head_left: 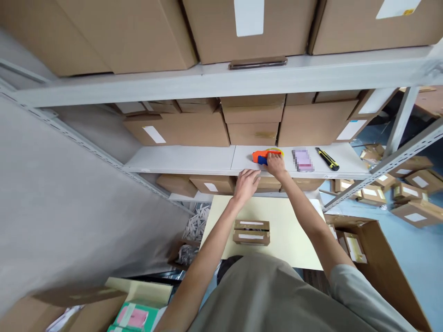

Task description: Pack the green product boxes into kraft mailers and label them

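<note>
My right hand point(276, 164) is closed around an orange and blue tape dispenser point(260, 156) on the middle shelf; a yellow roll shows behind the fingers. Just left of it, my left hand point(247, 182) hovers near the shelf's front edge with its fingers apart and nothing in them. Below, a small cardboard box point(251, 238) sits on the pale table point(287, 230), its top flaps lying with a narrow dark gap between them. To the right of the dispenser are a blurred-out purple packet point(303, 160) and a yellow and black box cutter point(327, 158).
Cardboard boxes line the shelves, with large ones point(249, 41) above. A dark flat object point(258, 63) lies on the upper shelf edge. An open carton point(380, 267) holding small boxes stands right of the table. More parcels point(411, 214) cover the floor at right.
</note>
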`<state>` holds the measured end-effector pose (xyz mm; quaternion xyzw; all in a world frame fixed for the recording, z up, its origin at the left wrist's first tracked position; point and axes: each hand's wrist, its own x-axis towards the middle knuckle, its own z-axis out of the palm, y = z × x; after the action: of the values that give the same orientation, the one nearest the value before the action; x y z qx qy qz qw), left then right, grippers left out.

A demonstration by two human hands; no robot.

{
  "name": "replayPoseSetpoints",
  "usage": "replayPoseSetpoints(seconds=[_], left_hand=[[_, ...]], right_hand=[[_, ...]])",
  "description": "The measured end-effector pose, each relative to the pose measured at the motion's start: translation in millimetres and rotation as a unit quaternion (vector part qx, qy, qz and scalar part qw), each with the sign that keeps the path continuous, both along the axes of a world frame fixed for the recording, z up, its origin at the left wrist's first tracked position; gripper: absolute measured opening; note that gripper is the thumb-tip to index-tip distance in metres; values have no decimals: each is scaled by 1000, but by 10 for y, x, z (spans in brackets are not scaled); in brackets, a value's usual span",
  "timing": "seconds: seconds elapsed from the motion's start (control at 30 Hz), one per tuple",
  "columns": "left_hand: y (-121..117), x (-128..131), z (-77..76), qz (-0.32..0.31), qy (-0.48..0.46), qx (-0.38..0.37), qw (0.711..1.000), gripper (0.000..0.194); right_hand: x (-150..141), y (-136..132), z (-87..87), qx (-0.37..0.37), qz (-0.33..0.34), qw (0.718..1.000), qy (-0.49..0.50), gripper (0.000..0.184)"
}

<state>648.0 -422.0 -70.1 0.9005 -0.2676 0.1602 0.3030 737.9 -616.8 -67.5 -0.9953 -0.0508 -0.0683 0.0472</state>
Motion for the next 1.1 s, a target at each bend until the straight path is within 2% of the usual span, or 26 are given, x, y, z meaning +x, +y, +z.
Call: replayPoseSetpoints(seconds=[0.1,0.23,0.33,0.4,0.43,0.47,0.53,0.6,0.63,0.7,0.8,0.87,0.93,1.0,1.1], left_hand=[[-22,-134,-93,-6,20,-12,1000,29],[66,-451,-374,-1,76,-76,994,27],[134,-810,-665,25,140,-177,974,25],[145,-1087,-874,44,185,-250,949,23],[139,-1225,-975,49,206,-277,937,22],[128,-1359,-1072,53,224,-295,927,21],[105,-1598,-1241,64,254,-306,915,20],[98,-1788,-1365,73,277,-300,910,19],[105,-1863,-1405,76,286,-296,908,19],[142,-1974,-1441,74,298,-286,908,21],[247,-2041,-1405,60,305,-261,914,24],[347,-2016,-1352,70,307,-264,912,29],[471,-1942,-1304,115,316,-299,893,43],[609,-1838,-1272,161,345,-343,859,57],[796,-1701,-1248,146,412,-368,820,69]], right_hand=[[30,-41,24,-3,9,999,35,53],[-189,-92,-44,38,12,999,2,49],[-679,-64,-307,126,25,991,-39,45],[-1149,17,-581,247,19,968,-37,47],[-1405,75,-733,327,6,945,-16,50],[-1661,142,-886,413,-12,910,22,52],[-2128,284,-1165,556,-53,824,90,59],[-2480,412,-1374,643,-95,748,131,63],[-2603,462,-1447,669,-111,721,144,64],[-2746,526,-1532,693,-129,690,165,65],[-2791,533,-1539,688,-123,691,186,68],[-2785,500,-1488,684,-95,692,211,69],[-2789,455,-1413,682,-51,683,256,68],[-2807,410,-1339,670,-3,675,308,67],[-2844,352,-1274,628,41,689,359,71]])
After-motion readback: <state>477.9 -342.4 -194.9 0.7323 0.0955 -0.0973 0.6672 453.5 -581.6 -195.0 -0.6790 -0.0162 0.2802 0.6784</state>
